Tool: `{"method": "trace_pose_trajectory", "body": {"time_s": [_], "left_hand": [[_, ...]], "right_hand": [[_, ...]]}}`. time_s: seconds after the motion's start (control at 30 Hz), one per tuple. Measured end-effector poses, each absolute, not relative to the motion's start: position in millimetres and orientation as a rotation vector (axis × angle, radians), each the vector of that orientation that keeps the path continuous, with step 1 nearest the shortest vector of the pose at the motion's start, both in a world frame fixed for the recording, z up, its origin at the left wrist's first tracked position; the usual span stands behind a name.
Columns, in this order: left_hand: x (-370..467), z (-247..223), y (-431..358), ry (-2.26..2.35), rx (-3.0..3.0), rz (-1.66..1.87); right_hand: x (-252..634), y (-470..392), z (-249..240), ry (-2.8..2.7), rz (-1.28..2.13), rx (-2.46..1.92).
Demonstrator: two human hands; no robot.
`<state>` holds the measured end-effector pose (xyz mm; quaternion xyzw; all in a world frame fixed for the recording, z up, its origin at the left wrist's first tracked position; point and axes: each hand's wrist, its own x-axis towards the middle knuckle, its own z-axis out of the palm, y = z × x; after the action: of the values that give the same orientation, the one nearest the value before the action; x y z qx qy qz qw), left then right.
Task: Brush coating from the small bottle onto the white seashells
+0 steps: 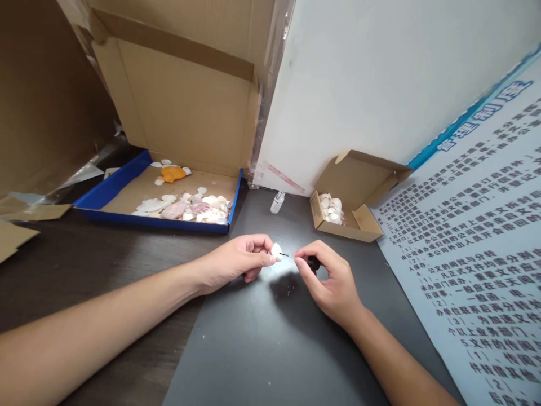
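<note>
Near the middle of the view, my left hand (252,256) pinches a small white seashell (276,251) between thumb and fingertips, just above the table. My right hand (328,276) is closed round a slim brush-like tool (285,255) with a thin dark tip and a pale stem. A rounded black part of it shows under the fingers. The tip points left and reaches the shell's face; whether it touches cannot be made out. Beyond the hands stands a small clear bottle (277,202) with a printed label, upright and seemingly without a cap.
At the left back, an open blue-edged cardboard box (156,223) holds many shells and an orange piece (172,173). A smaller open carton (347,230) with shells stands at the right back. A printed sheet (473,254) slopes along the right. White specks dot the dark mat (236,349).
</note>
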<state>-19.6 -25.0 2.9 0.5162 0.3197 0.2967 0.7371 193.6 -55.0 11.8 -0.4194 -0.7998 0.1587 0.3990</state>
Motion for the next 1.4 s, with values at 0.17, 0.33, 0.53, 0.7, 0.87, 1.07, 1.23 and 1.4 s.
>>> {"method": "trace_pose_trajectory", "body": {"time_s": [0.17,0.33,0.53,0.7,0.87,1.07,1.23,1.4], "left_hand": [[-20.0,3.2,-25.6,0.702,1.13,0.652],[-20.1,2.3,-25.0,0.704,1.134,0.649],[-20.0,3.2,-25.5,0.712,1.136,0.64],[-20.2,5.3,-26.2,0.722,1.148,0.633],[-20.6,2.4,-25.4,0.694,1.153,0.635],[-19.8,0.0,-25.2,0.67,1.118,0.659],[-19.4,-0.3,-25.4,0.669,1.104,0.673],[-19.1,0.0,-25.3,0.669,1.094,0.683]], "right_hand": [[193.3,-54.7,9.5,-2.045,0.425,-1.087],[195.3,-54.1,8.4,-2.083,0.497,-1.15],[195.4,-55.7,10.4,-2.078,0.529,-1.178],[195.1,-57.2,11.7,-2.082,0.563,-1.207],[196.3,-53.4,9.6,-2.074,0.488,-1.244],[197.3,-52.7,11.4,-2.023,0.413,-1.187],[195.5,-54.7,10.5,-2.095,0.419,-1.155],[195.3,-54.3,10.7,-2.037,0.401,-1.228]]}}
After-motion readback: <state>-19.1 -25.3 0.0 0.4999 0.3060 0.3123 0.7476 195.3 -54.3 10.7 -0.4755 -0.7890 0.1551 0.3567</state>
